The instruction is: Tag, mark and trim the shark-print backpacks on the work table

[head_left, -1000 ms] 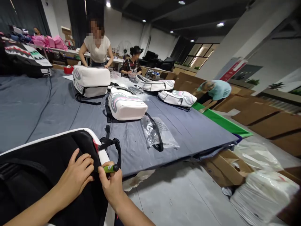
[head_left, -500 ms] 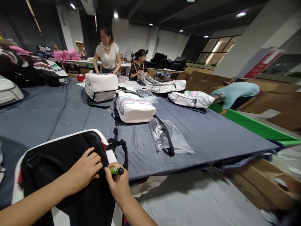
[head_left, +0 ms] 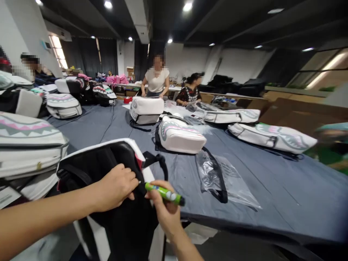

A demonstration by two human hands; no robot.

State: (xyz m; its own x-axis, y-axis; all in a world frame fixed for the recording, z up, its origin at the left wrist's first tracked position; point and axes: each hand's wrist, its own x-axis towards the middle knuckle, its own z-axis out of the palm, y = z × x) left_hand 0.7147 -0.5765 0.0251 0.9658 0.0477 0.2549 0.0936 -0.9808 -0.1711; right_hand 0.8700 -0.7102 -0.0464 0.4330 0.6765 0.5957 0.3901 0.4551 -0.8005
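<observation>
A black-backed backpack with white edges stands tilted at the near table edge, its strap side facing me. My left hand is closed on the black fabric near its right side. My right hand holds a green marker, its dark end pointing right and its other end at the backpack's right edge. The marker's tip is too small to make out. A black strap with a buckle hangs out beyond the backpack's upper right corner.
On the grey-covered table lie a white shark-print backpack, a clear plastic bag and more white backpacks to the right. Another large backpack is at left. A person stands across the table.
The view has swung left, so the table's things appear farther right. My left fingers have closed into a fist on the fabric. The green marker now shows more of its length.
</observation>
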